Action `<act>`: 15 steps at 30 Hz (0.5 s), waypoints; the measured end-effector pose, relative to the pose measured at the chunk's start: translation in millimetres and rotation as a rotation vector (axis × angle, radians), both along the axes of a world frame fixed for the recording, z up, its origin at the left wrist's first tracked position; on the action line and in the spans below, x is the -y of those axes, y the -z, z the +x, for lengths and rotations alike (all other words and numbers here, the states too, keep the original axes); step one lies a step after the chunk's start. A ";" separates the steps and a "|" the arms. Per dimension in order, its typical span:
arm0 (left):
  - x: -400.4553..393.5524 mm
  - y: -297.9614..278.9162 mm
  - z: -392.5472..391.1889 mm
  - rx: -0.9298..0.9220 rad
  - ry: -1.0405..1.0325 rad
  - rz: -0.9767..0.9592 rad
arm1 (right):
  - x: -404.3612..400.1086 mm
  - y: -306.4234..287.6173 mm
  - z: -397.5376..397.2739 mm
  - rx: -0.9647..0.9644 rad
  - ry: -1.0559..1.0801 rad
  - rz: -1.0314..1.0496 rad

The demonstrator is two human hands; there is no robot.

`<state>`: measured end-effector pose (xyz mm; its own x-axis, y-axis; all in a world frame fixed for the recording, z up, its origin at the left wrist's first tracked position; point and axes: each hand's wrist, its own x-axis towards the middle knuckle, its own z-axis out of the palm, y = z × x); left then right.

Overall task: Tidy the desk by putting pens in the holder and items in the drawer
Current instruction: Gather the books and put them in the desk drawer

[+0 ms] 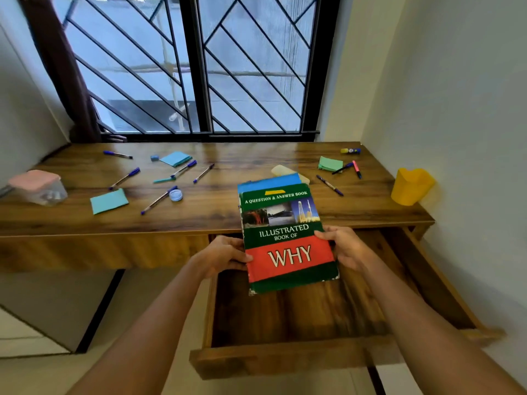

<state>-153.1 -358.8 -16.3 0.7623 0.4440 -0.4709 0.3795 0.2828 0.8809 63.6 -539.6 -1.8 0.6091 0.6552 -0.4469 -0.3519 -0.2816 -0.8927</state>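
A green and red book [285,235] titled "Illustrated Book of Why" is held over the open wooden drawer [285,360], with a blue book [271,182] stacked under it. My left hand [225,256] grips the stack's left edge and my right hand [346,248] grips its right edge. The far end of the stack reaches over the desk's front edge. A yellow pen holder [410,186] stands at the desk's right end. Several blue pens lie scattered on the desk, such as one pen [158,200] at left and another pen [329,185] at right.
Teal sticky-note pads [109,201] [175,158], a green pad [330,163], a pink highlighter [356,169], a glue stick [350,151], a small round blue container [176,195], and an eraser [154,157] lie on the wooden desk [228,155]. A pink-lidded box [37,187] sits far left. The wall is close on the right.
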 end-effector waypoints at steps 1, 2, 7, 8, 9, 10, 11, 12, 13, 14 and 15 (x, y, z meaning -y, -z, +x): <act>1.6 -1.4 -7.3 -0.023 0.042 -0.015 | 6.8 -0.8 -4.7 0.006 -0.024 -0.017; 2.3 -2.4 -12.8 -0.051 0.089 -0.034 | 12.8 -0.6 -7.1 -0.004 -0.048 -0.033; 5.6 -16.1 -27.7 -0.186 0.269 -0.103 | 35.5 -6.9 -18.7 -0.067 -0.164 -0.164; 6.6 -19.2 -29.8 -0.205 0.281 -0.116 | 39.0 -6.9 -21.1 -0.087 -0.176 -0.171; 6.8 -22.8 -31.8 -0.220 0.293 -0.131 | 42.7 -7.2 -23.6 -0.118 -0.189 -0.167; 6.8 -27.2 -33.4 -0.231 0.309 -0.151 | 45.8 -7.4 -25.7 -0.149 -0.203 -0.166; 6.2 -31.1 -34.7 -0.246 0.328 -0.174 | 49.1 -8.4 -27.6 -0.170 -0.229 -0.172; 5.0 -34.1 -35.3 -0.270 0.342 -0.194 | 51.5 -9.8 -29.9 -0.184 -0.267 -0.186; 3.8 -36.9 -35.8 -0.303 0.351 -0.211 | 53.8 -11.5 -31.9 -0.206 -0.299 -0.206; 2.6 -38.7 -36.2 -0.339 0.354 -0.230 | 55.5 -11.8 -32.1 -0.226 -0.316 -0.229; 2.6 -39.6 -36.8 -0.373 0.354 -0.256 | 55.8 -12.8 -32.7 -0.245 -0.321 -0.247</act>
<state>-189.9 -361.4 23.2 0.6054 0.0280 -0.7954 0.7620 0.2684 0.5894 30.9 -595.3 11.0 0.2502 0.6492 -0.7183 -0.4038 -0.6043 -0.6869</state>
